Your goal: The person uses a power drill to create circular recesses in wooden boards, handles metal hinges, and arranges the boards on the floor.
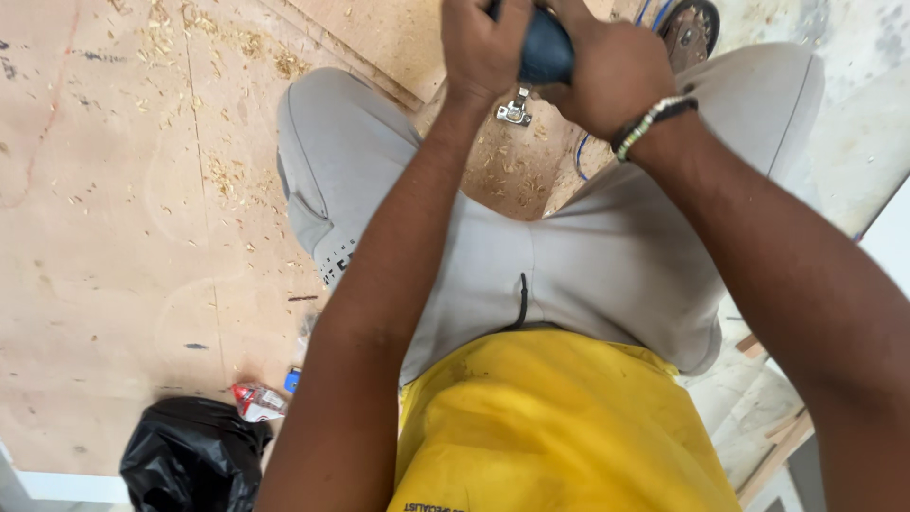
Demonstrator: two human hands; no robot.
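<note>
Both hands clamped on dark blue power tool (547,47) at top of view: left hand (483,43) wraps its left side, right hand (611,71) w/ beaded wristband (654,118) covers the right. Tool sits just above metal hinge (515,109) on plywood board (114,190), btwn the knees. Sawdust all over; black bag (190,455) lower left.

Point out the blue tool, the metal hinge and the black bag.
Blue tool (547,49), head view: rounded body showing between the hands.
Metal hinge (514,111), head view: the silver plate.
Black bag (190,455), head view: middle of the crumpled plastic.
</note>
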